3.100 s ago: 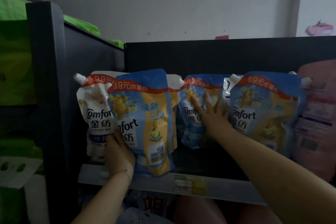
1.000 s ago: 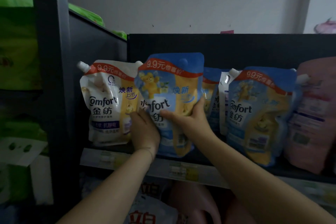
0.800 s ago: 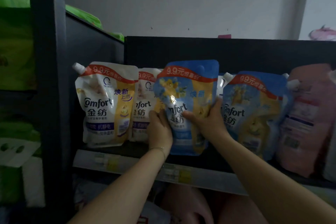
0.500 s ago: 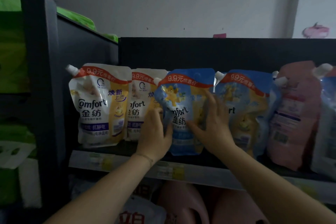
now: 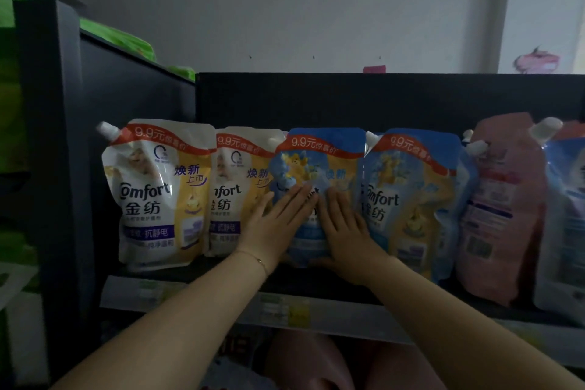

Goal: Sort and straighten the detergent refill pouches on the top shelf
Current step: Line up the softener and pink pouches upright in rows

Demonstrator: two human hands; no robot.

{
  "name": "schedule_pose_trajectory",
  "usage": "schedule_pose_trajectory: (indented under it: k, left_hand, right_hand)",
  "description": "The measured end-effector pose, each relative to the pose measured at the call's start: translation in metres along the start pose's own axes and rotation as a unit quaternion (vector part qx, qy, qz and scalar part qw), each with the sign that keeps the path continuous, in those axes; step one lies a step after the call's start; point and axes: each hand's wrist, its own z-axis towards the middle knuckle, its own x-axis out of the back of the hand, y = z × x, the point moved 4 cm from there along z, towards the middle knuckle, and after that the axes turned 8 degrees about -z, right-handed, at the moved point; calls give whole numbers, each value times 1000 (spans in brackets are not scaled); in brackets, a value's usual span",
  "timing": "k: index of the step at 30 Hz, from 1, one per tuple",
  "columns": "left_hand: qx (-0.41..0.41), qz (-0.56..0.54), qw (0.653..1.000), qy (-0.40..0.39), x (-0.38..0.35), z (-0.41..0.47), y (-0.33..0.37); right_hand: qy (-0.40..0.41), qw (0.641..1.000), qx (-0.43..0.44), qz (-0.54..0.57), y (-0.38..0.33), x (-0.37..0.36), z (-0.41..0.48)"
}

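Both hands lie flat on the front of the middle blue pouch (image 5: 319, 155). The left hand (image 5: 278, 225) has its fingers (image 5: 297, 199) straight and close together, aimed toward 1 o'clock, pressing the pouch's lower left part and gripping nothing. Its thumb spreads toward 11 o'clock, over the edge of the second white pouch (image 5: 235, 193). The right hand (image 5: 345, 231) presses the pouch's lower right part. Its fingers (image 5: 332, 203) are also straight and together, aimed toward 11 o'clock, and its thumb stretches toward 9 o'clock along the pouch's bottom edge. The fingertips of the two hands almost meet over the brand name. A thin bracelet (image 5: 256, 260) circles the left wrist.

The middle blue pouch stands upright on the top shelf (image 5: 316, 282), long axis from 12 to 6 o'clock. The red price band is at 12, the printed front faces the camera, and a white spout sits at the 11 o'clock corner. At its 9 o'clock stands the second white pouch, with the first white pouch (image 5: 155, 196) beyond that. Touching it at 3 o'clock is the second blue pouch (image 5: 414, 199), then a pink pouch (image 5: 503, 209), which leans. All the pouches stand in one row against the dark back panel (image 5: 348, 98).
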Motion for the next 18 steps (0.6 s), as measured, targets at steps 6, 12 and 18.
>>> schedule_pose_trajectory:
  k: [6,12,18]
  left_hand:
    - [4,20,995,-94,-9,31,-10]
    - [-1,-2,993,-116,-13,52,-22]
    - [2,-6,992,-124,-5,49,-19]
  right_hand:
    - [-18,999,-32,37,3,-8,24]
    - [4,998,-47,31,1,-10,35]
    - [-6,998,-62,19,-1,-9,35]
